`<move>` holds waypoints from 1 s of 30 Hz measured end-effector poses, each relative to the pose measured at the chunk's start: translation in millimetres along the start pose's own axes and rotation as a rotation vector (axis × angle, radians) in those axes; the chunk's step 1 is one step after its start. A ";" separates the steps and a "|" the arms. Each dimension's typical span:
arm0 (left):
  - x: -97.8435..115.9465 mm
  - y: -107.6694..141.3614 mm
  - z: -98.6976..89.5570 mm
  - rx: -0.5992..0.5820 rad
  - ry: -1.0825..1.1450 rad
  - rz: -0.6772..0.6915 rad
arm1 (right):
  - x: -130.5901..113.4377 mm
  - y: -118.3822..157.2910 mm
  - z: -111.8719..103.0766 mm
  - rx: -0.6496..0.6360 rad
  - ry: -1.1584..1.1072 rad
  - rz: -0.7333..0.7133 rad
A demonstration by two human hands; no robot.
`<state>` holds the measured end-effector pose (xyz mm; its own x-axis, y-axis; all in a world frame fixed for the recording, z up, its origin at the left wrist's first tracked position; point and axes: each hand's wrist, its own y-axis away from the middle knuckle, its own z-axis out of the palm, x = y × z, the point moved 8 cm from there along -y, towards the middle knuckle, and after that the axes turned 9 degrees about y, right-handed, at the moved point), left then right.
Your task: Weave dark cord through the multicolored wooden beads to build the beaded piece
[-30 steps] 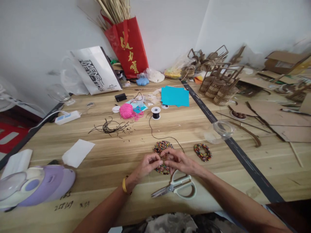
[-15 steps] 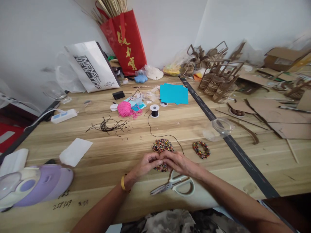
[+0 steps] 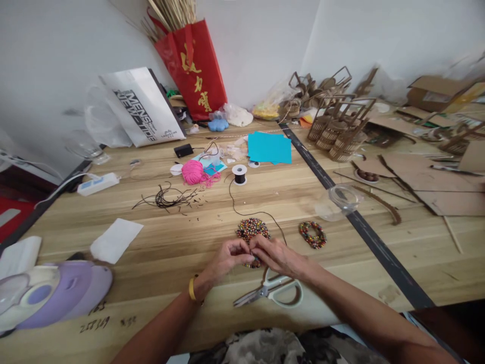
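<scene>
- Here on my feed, my left hand (image 3: 226,257) and my right hand (image 3: 279,254) come together fingertip to fingertip, right over the heap of multicoloured beads (image 3: 253,228).
- Left: thumb and fingers curled inward; I can't tell whether they grip anything.
- Right: fingers bent over to meet the left ones, hiding part of the beads; what they may be pinching is too small for me to make out.
- The beads lie on the wooden table (image 3: 182,242), showing both beyond and below my fingers.
- Just beside, to the right, sits a ring of beads (image 3: 312,235), touched by neither hand.
- Scissors (image 3: 267,292) lie flat below my hands, blades pointing left, pale handles near the right wrist.
- And look beyond: the spool (image 3: 239,175) stands upright, its black cord (image 3: 250,212) winding across the wood to beside my right hand.
</scene>
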<state>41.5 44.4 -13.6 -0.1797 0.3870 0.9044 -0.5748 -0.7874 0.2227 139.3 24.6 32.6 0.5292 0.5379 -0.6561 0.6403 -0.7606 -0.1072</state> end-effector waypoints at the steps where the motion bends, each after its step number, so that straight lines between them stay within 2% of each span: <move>1: -0.4 -0.5 -0.3 0.012 0.004 -0.001 | -0.8 0.0 -0.5 -0.002 -0.003 0.000; 24: -0.4 0.3 -2.0 0.119 0.115 0.067 | -1.7 3.1 3.2 0.167 0.264 -0.062; 30: 2.5 2.6 -2.8 0.153 0.035 0.116 | -1.9 3.3 3.1 0.208 0.329 -0.047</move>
<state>37.3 44.8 -11.7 -0.2673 0.3039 0.9144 -0.4214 -0.8903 0.1727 138.6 20.0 31.2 0.6740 0.6360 -0.3757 0.5592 -0.7717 -0.3030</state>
